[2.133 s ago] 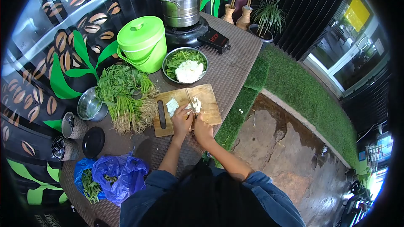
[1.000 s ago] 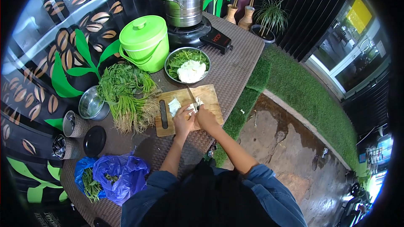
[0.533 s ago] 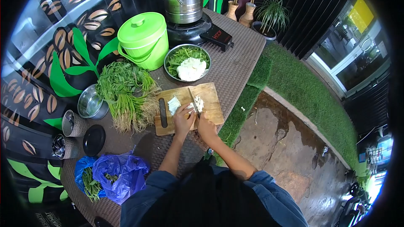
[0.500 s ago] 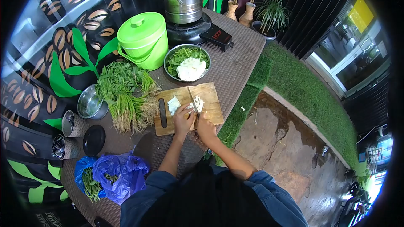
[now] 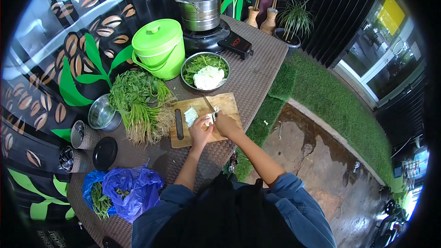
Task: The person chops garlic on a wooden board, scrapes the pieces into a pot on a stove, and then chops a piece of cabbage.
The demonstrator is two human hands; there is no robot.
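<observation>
On a wooden cutting board [image 5: 232, 105], my right hand [image 5: 227, 125] is closed round the handle of a knife [image 5: 208, 103], its blade slanting up and to the left. My left hand [image 5: 200, 132] has its fingers bent over a pale piece of white vegetable [image 5: 209, 120], close beside the blade. Another white vegetable piece [image 5: 190, 116] lies on the board past my left fingertips. Chopped white bits are mostly hidden behind my right hand. A metal bowl [image 5: 184, 79] beyond the board holds green leaves [image 5: 198, 62] and a white vegetable heap [image 5: 209, 78].
Left of the board lies a bunch of rooted greens [image 5: 142, 105], near a small metal bowl [image 5: 104, 114]. Behind stand a lidded green bucket [image 5: 158, 50] and a pot [image 5: 200, 11] on a stove [image 5: 202, 41]. Plastic bags [image 5: 131, 193] sit at the near left.
My right hand has shifted forward with the knife, and now covers most of the chopped white bits. The left hand stays on the vegetable. The whole view has shifted slightly.
</observation>
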